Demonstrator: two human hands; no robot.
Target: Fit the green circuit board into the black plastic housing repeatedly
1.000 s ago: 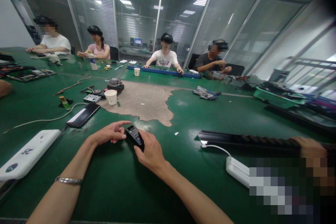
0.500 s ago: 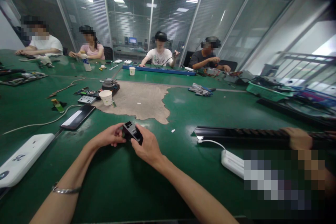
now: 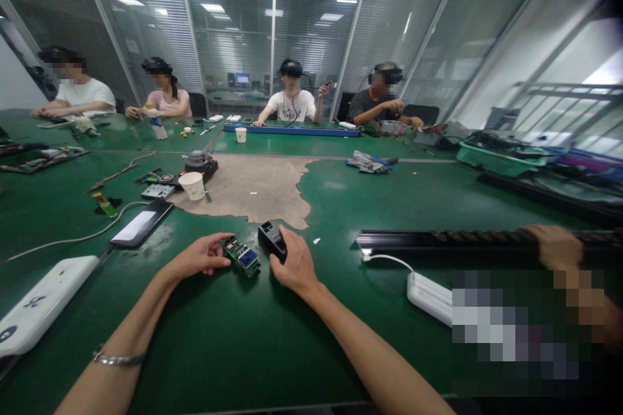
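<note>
Circuit board [image 3: 248,259] with a small blue screen is in the left hand [image 3: 207,256], above or on the near middle part of the worktop [image 3: 219,350]; whether it touches the surface, I cannot tell. The left fingers are narrow, pinching the board by its far left end. Just right of it, apart from it, is a black casing [image 3: 268,238], gripped along its right side by the right hand [image 3: 296,262], whose fingers are curled around it. A silver bracelet [image 3: 119,359] circles the left forearm. Near the casing, to its right, lies a white scrap [image 3: 317,241]. Beyond the hands spreads a bare tan patch [image 3: 257,175], with a paper cup [image 3: 191,188] by its left edge. Left of the left hand are a phone [image 3: 141,225] and a white box [image 3: 46,301]. To the right, a co-worker's hand [image 3: 555,246] is on a long black bar [image 3: 413,241]; a white cable [image 3: 392,260] runs from beside its left end to a second white case [image 3: 428,298]. Farther off lie gloves [image 3: 367,163], and 4 people sit along the far side, 1 of them behind a blue bar [image 3: 292,130].
</note>
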